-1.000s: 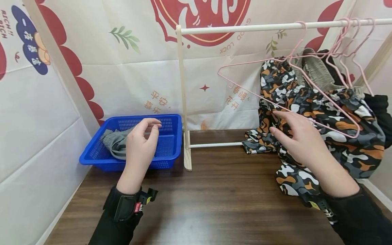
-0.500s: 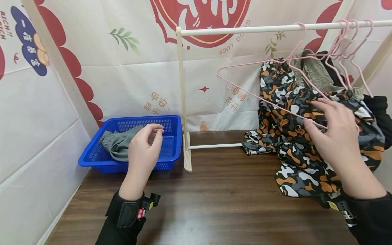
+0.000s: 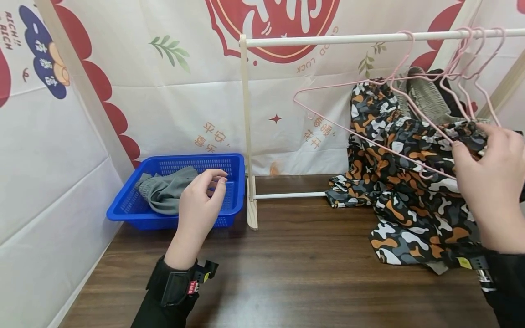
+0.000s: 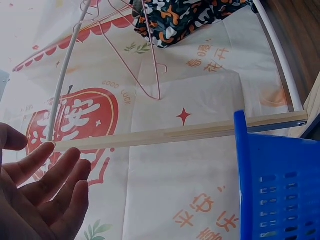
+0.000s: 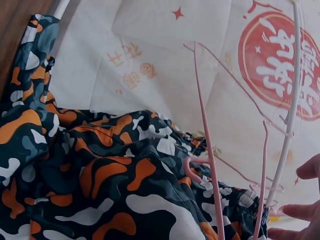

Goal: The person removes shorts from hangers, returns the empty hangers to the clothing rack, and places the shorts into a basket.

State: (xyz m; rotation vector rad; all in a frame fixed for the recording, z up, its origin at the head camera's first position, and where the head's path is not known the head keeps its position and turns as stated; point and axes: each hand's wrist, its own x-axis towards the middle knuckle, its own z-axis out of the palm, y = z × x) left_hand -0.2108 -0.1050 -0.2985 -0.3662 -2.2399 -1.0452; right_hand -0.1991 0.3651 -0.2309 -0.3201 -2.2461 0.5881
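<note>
While left hand (image 3: 199, 200) fingers hang loose, right hand (image 3: 490, 182) pinches camouflage garment (image 3: 414, 182); backdrop (image 3: 316, 59) reads "GOOD LUCK".

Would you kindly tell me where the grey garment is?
In the head view, the grey garment lies in the blue basket at left, behind the left hand.

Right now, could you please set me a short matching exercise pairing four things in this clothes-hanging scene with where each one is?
Things:
1. grey crumpled garment
2. pink wire hangers
3. camouflage-patterned fabric garment
4. blue perforated plastic basket

Places:
A. hooked over the white rail
B. standing on the dark wooden tabletop, left of the rack post
C. inside the basket
D. draped from a hanger down onto the tabletop

Pairs: 1-C, 2-A, 3-D, 4-B
</note>
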